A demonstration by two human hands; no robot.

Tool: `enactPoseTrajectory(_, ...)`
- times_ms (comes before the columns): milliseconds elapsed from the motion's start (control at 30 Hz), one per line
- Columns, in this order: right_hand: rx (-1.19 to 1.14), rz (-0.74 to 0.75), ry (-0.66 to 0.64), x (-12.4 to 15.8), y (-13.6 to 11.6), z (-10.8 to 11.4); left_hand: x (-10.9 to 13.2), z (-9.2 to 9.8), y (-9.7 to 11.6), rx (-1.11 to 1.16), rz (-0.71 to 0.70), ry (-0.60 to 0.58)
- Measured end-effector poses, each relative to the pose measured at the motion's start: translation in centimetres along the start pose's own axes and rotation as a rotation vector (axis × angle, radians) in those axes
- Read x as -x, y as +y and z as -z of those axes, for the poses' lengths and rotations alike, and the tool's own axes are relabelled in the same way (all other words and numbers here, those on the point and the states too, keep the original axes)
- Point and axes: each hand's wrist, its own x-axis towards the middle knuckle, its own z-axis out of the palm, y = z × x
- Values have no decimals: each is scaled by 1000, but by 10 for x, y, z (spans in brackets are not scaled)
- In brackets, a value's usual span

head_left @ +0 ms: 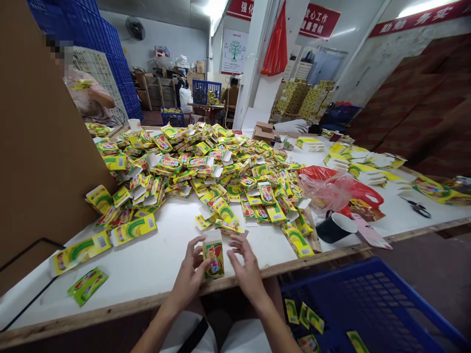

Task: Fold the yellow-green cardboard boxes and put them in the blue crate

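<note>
A small yellow and green printed carton stands at the table's front edge, its white top flap raised. My left hand grips it at the left side, thumb against the printed front. To the right of the carton is my right hand, fingers apart and curved, holding nothing. Just behind the carton, a large heap of similar small cartons covers the table, several with white flaps sticking out. Two flattened yellow cartons and a green packet lie to the left.
A blue crate with several small packets sits below the table at right. A dark cup, pink phone, red plastic bag and scissors lie right. A large brown box blocks the left. A person is beyond.
</note>
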Motion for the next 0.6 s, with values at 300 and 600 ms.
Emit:
enactPoseTrajectory(300, -170, -17, -245, -13, 8, -21, -12, 10, -1, -205, -24, 11)
enactPoseTrajectory(600, -206, 75, -72, -21, 6, -25, -21, -3, -7, -68, -97, 99)
